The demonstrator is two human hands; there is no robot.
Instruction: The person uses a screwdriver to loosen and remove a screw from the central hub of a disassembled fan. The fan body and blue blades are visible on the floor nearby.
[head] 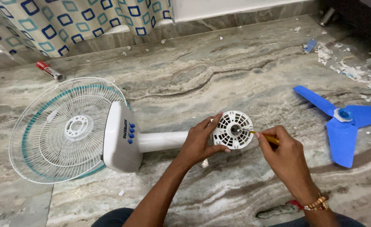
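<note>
A white table fan lies on its side on the marble floor, its base (pixel 120 138) to the left and its stem (pixel 160 141) running right. My left hand (pixel 202 141) grips the round white motor housing (pixel 233 129) at the stem's end. My right hand (pixel 284 153) holds a yellow-handled screwdriver (pixel 267 137), its tip at the metal shaft in the middle of the housing.
A white and teal wire fan guard (pixel 63 130) lies flat behind the base. A blue three-blade propeller (pixel 343 122) rests at the right. Torn paper scraps (pixel 353 71) litter the far right. A small red and white tube (pixel 49 70) lies near the patterned curtain (pixel 68 21).
</note>
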